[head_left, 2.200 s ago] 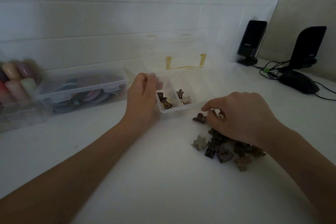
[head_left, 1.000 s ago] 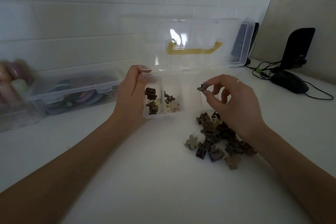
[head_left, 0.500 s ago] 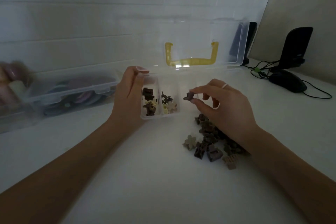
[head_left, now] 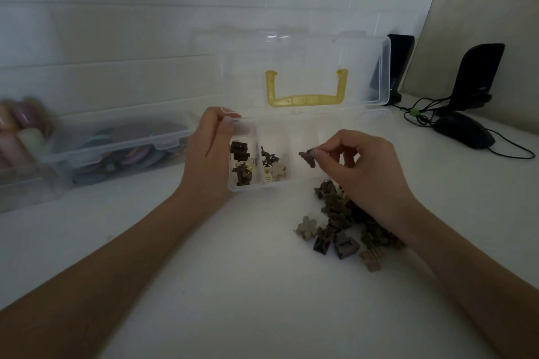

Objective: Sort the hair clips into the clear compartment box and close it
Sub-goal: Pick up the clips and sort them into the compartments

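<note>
Lidded clear bin [head_left: 116, 143] left; two black speakers [head_left: 478, 76]; mouse [head_left: 463, 130] right, on white table [head_left: 233, 285].

No text can be read. The right speaker [head_left: 475, 76] carries a small pale mark low on its front, too blurred to make out. The box lid [head_left: 306, 67] and yellow handle [head_left: 306, 99] show no legible lettering.

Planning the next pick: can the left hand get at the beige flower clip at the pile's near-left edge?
Probably yes: the beige flower clip lies exposed with bare table beside it, but the left hand must first release the compartment box.
</note>
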A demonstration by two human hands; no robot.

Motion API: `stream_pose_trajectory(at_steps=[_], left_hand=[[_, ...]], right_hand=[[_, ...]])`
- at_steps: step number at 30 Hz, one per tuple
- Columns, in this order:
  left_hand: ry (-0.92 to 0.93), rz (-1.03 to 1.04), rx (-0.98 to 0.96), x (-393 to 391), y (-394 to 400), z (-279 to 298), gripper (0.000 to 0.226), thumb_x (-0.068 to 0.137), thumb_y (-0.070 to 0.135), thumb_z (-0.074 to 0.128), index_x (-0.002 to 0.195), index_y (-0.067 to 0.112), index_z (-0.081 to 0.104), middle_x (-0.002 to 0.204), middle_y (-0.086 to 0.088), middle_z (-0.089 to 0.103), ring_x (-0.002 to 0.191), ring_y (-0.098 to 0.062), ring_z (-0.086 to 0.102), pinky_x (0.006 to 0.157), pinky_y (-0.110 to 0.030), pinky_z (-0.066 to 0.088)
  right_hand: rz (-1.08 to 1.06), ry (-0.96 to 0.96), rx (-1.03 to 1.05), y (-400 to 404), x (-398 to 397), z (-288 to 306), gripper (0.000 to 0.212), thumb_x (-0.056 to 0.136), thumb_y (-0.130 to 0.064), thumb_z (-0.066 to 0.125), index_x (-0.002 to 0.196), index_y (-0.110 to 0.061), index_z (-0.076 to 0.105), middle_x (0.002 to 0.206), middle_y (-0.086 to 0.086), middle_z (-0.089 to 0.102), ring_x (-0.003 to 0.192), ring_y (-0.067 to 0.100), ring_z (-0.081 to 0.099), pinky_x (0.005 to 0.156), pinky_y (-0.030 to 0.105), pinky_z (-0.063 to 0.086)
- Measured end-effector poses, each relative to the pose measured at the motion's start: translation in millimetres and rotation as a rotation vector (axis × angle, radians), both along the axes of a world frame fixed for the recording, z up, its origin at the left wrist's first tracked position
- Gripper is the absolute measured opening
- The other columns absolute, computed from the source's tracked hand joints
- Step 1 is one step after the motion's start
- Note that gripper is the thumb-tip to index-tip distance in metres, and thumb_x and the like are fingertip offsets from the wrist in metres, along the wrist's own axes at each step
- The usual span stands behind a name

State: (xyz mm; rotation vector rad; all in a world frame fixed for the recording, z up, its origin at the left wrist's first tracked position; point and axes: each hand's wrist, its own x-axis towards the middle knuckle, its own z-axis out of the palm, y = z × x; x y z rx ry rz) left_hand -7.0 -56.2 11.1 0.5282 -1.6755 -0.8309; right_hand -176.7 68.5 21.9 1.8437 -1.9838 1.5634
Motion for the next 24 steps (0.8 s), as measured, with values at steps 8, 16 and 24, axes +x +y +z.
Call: stream_pose_trajectory(at_steps=[8,16,24], left_hand=[[0.009,0.008,-0.009,0.0,-0.2,-0.3,0.019,0.093,0.020,0.035,0.093,0.006,0.048,0.084,0.005,0.054,0.070,0.010,0.052,0.064,-0.004,0.041],[-0.007,0.021,-0.028,0.7,-4.5,-3.6,0.016,0.094,0.020,0.035,0.091,0.014,0.049,0.086,0.009,0.055,0.076,0.008,0.052,0.071,-0.008,0.042],[-0.017,0.033,-0.065,0.4,-4.5,-3.2,0.018,0.095,0.018,0.034,0.094,0.008,0.049,0.086,0.008,0.054,0.075,0.010,0.052,0.069,-0.003,0.040]], right_hand=[[-0.031,-0.015,0.003,0.7,2.4,0.4,0.019,0.079,-0.030,0.068,0.064,-0.022,0.062,0.061,-0.006,0.060,0.054,0.022,0.048,0.054,0.041,0.046],[-0.076,0.071,0.006,2.9,4.4,0.3,0.022,0.080,-0.040,0.065,0.069,-0.022,0.059,0.055,-0.005,0.049,0.050,0.009,0.039,0.054,0.036,0.043],[0.016,0.028,-0.026,7.0,2.5,6.9,0.040,0.088,-0.047,0.050,0.065,-0.017,0.066,0.045,-0.004,0.043,0.040,0.009,0.036,0.046,0.019,0.030]])
